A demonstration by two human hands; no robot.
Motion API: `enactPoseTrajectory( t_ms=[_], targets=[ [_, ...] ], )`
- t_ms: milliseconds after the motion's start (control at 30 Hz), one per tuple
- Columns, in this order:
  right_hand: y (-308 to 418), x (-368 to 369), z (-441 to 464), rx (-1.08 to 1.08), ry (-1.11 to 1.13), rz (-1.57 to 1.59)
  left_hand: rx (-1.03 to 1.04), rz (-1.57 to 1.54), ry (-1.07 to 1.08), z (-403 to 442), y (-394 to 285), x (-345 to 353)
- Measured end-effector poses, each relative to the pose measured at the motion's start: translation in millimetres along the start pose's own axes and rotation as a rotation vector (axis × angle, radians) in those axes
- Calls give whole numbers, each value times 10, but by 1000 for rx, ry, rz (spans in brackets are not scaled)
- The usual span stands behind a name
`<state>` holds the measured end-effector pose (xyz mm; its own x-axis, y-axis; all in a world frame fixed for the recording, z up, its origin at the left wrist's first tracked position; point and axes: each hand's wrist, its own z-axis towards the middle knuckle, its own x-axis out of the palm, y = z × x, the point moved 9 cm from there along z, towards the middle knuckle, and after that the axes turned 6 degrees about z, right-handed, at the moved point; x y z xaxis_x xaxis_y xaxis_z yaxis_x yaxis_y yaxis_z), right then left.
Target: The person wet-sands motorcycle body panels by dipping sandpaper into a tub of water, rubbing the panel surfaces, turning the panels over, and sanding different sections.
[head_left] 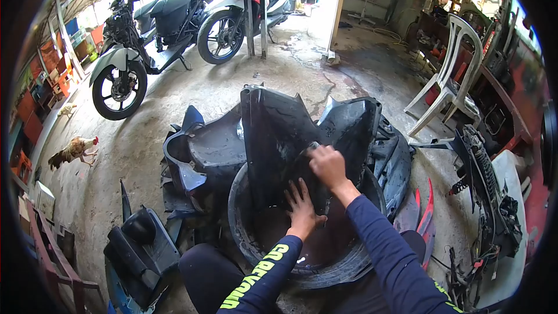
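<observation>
A large black plastic scooter body panel [273, 139] stands tilted in a round black tub [244, 244] between my knees. My left hand [303, 212] lies against the panel's lower part with its fingers spread. Higher up, my right hand [329, 167] is closed and pressed to the panel's inner face. A small greyish thing [313, 146] shows at its fingertips, too blurred and covered to name. Dark brownish liquid [290, 235] sits in the tub's bottom, and wet streaks mark the panel.
Other plastic scooter panels [218, 139] lie around the tub, with a black molded part [142, 244] at left. A scooter frame part with a spring [485, 180] and a white plastic chair [453, 75] are at right. A chicken [75, 150] walks at left; scooters [125, 75] stand behind.
</observation>
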<state>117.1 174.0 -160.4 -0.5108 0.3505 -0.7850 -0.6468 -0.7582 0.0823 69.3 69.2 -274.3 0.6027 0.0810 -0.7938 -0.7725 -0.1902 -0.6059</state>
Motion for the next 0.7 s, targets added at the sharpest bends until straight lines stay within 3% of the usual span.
enactPoseTrajectory(
  t_ms=[100,167,200,267,333,400,467,500,600,700],
  targets=[
    [-56,-59,1,104,-92,-23,-10,-2,11,1,40,21],
    [184,36,-8,-184,82,14,3,-26,12,9,21,19],
    [163,13,5,-182,82,10,-1,-12,11,2,14,7],
    [-93,-73,42,42,4,-53,-5,-1,8,6,9,17],
    [152,116,-53,-198,130,4,-12,-19,26,21,52,49],
    [187,71,-15,-247,213,-19,-7,-13,15,5,35,33],
    [-63,-93,77,-9,21,-32,2,-6,5,12,17,29],
    [-26,-31,49,-6,21,-51,5,-18,5,16,21,34],
    [292,102,-67,-280,148,63,6,-23,10,2,23,17],
    [-90,-63,24,84,-23,-32,1,-14,23,5,-9,-4]
  ],
)
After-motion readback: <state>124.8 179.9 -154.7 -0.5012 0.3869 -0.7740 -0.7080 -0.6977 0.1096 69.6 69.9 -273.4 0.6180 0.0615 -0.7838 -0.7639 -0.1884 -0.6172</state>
